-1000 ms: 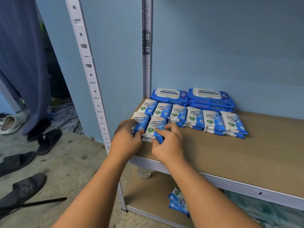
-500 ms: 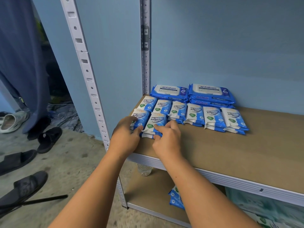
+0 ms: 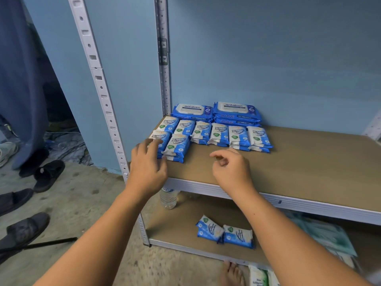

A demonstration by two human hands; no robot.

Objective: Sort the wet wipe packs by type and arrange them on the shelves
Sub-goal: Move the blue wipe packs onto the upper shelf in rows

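Observation:
Several small blue and white wet wipe packs [image 3: 218, 134] lie in rows at the back left of the upper shelf [image 3: 299, 166]. Behind them, large blue antabax packs [image 3: 237, 111] are stacked against the wall. My left hand [image 3: 147, 164] hovers at the shelf's front left corner, its straight fingers touching the front small packs [image 3: 177, 146]. My right hand [image 3: 232, 168] floats above the bare shelf board with loosely curled fingers, holding nothing. Two more small blue packs [image 3: 224, 233] lie on the lower shelf [image 3: 177, 226].
White slotted shelf posts [image 3: 99, 83] rise on the left. A plastic bottle [image 3: 168, 198] stands on the lower shelf beside pale green packs [image 3: 325, 236]. Another pack [image 3: 257, 276] lies on the floor by my foot. Black sandals [image 3: 48, 174] lie on the concrete floor.
My right hand let go of the front pack and drew back to the right. My left hand loosened and slid back a little. The lower shelf has come into view.

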